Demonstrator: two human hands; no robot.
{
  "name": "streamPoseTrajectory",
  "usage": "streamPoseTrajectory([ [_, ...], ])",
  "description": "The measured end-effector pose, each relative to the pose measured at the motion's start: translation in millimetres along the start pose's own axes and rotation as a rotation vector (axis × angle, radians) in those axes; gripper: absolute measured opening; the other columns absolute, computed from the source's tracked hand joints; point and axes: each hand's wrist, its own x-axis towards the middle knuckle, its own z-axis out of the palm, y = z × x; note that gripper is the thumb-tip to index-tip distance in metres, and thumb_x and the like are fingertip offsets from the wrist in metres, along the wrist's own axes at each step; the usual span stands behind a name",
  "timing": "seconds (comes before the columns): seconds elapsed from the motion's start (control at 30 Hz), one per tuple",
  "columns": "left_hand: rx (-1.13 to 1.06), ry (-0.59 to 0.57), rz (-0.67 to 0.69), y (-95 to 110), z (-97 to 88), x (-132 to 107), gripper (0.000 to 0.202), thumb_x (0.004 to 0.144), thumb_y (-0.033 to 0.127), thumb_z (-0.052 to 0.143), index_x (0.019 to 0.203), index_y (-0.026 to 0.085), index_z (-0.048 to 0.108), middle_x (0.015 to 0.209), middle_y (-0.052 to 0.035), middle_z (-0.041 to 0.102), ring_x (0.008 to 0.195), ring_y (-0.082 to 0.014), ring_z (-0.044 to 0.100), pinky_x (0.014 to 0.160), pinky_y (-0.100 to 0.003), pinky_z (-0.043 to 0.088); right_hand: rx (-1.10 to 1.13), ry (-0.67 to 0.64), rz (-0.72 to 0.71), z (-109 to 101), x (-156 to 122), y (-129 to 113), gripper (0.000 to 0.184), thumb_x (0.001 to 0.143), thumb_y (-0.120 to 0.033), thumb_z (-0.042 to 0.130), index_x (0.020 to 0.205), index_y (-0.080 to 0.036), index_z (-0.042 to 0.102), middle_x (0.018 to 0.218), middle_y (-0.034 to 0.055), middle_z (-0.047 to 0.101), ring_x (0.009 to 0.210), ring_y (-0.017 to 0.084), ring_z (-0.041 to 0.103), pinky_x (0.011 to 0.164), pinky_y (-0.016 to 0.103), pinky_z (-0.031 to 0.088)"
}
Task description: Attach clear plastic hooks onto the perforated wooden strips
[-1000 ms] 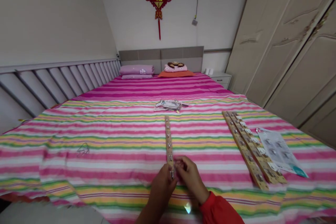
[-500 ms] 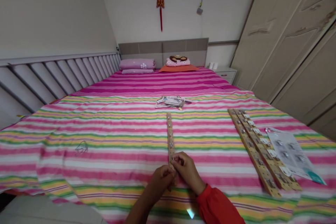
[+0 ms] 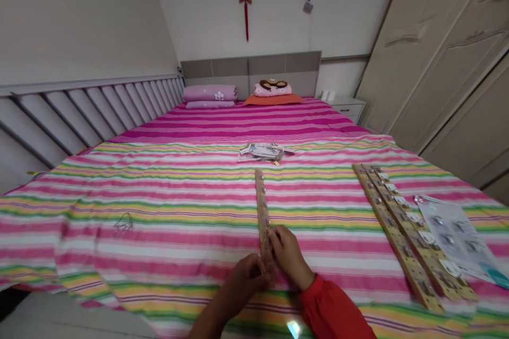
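A narrow wooden strip (image 3: 262,209) with small metal pieces along it lies lengthwise before me on the striped bedspread (image 3: 170,254). It is tipped so that one long edge faces up and the metal pieces point right. My right hand (image 3: 289,255) has its fingers closed on the strip's right side, over part of the metal pieces. At the near end, my left hand (image 3: 249,276) is closed with thumb and fingers against the wood. The fingertips of both hands are partly hidden.
Two longer wooden strips (image 3: 392,228) with metal pieces and white tags lie at the right. Beside them is a clear blister pack (image 3: 461,238). A plastic packet (image 3: 262,152) lies beyond my strip. A thin wire-like tangle (image 3: 124,222) is at the left.
The strip has turned from lying flat onto its side, its metal pieces now facing right. My right hand has shifted from on top of it to its right side. The view has swung slightly.
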Motion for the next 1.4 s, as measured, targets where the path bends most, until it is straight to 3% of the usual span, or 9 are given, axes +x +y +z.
streamPoseTrajectory([
  [0.1,-0.234,0.020,-0.007,5.4,-7.0,5.6,0.033,0.065,0.035,0.073,0.065,0.018,0.046,0.057,0.0024,0.058,0.051,-0.0082,0.050,0.051,-0.020,0.033,0.006,-0.037,0.041,-0.1,3.2,7.5,0.029,0.085,-0.032,0.040,0.058,-0.023,0.046,0.053,0.0001,0.051,0.054,0.017,0.049,0.053,0.027,0.035],
  [0.27,-0.571,0.335,0.090,21.4,7.0,23.9,0.039,0.059,0.038,0.079,0.067,0.017,0.046,0.067,0.0023,0.062,0.054,-0.0067,0.054,0.055,-0.020,0.040,0.007,-0.031,0.062,3.4,4.5,9.8,0.029,0.082,-0.036,0.043,0.055,-0.024,0.042,0.052,-0.0010,0.049,0.051,0.016,0.046,0.051,0.027,0.032],
  [0.43,-0.368,0.573,0.271,2.5,40.9,36.5,0.034,0.064,0.041,0.074,0.068,0.018,0.049,0.058,0.0041,0.057,0.052,-0.0080,0.052,0.053,-0.020,0.040,0.185,-0.033,0.121,9.8,2.0,5.8,0.031,0.076,-0.043,0.053,0.054,-0.022,0.046,0.054,-0.0011,0.049,0.054,0.016,0.045,0.052,0.027,0.034],
  [0.6,-0.050,0.597,0.369,-23.1,40.8,32.8,0.022,0.076,0.037,0.065,0.073,0.019,0.053,0.069,0.0003,0.059,0.065,-0.0122,0.056,0.060,-0.023,0.043,0.557,-0.120,0.252,12.6,3.6,1.8,0.033,0.070,-0.046,0.063,0.053,-0.021,0.049,0.048,-0.0037,0.047,0.047,0.013,0.043,0.048,0.026,0.034],
  [0.8,-0.143,0.632,0.407,-27.2,29.1,35.9,0.027,0.075,0.042,0.064,0.068,0.020,0.050,0.059,0.0034,0.054,0.055,-0.0103,0.052,0.053,-0.021,0.040,0.834,-0.157,0.433,9.8,9.5,0.3,0.029,0.070,-0.041,0.066,0.056,-0.019,0.052,0.040,-0.0057,0.048,0.036,0.008,0.036,0.040,0.022,0.024],
  [1.03,0.113,0.751,0.396,4.5,5.7,56.5,0.034,0.066,0.032,0.070,0.093,0.019,0.052,0.081,-0.0017,0.057,0.064,-0.0135,0.056,0.057,-0.026,0.047,0.890,-0.022,0.339,-3.7,39.9,-2.8,0.032,0.069,-0.043,0.067,0.055,-0.019,0.052,0.039,-0.0072,0.042,0.037,0.007,0.032,0.040,0.023,0.020],
  [1.13,0.375,0.722,0.467,10.9,-3.0,73.0,0.026,0.063,0.023,0.069,0.084,0.020,0.055,0.091,-0.0042,0.054,0.073,-0.0166,0.054,0.064,-0.030,0.047,0.834,-0.035,0.314,-5.8,55.4,-6.1,0.037,0.069,-0.049,0.066,0.054,-0.019,0.051,0.040,-0.0076,0.039,0.039,0.007,0.030,0.041,0.023,0.021],
  [1.27,0.504,0.653,0.485,9.8,-6.0,84.1,0.002,0.076,0.023,0.056,0.077,0.021,0.055,0.082,-0.0039,0.053,0.081,-0.0206,0.051,0.075,-0.035,0.043,0.690,-0.126,0.336,1.5,69.4,-4.9,0.044,0.063,-0.054,0.069,0.050,-0.021,0.043,0.040,-0.0090,0.035,0.037,0.006,0.026,0.039,0.023,0.018],
  [1.4,0.468,0.613,0.479,9.9,-6.5,84.4,0.013,0.081,0.027,0.051,0.069,0.022,0.054,0.075,-0.0031,0.054,0.074,-0.0197,0.048,0.071,-0.031,0.037,0.584,-0.221,0.338,13.2,84.7,-1.1,0.047,0.055,-0.050,0.075,0.043,-0.022,0.039,0.035,-0.0083,0.037,0.036,0.006,0.027,0.038,0.023,0.016],
])
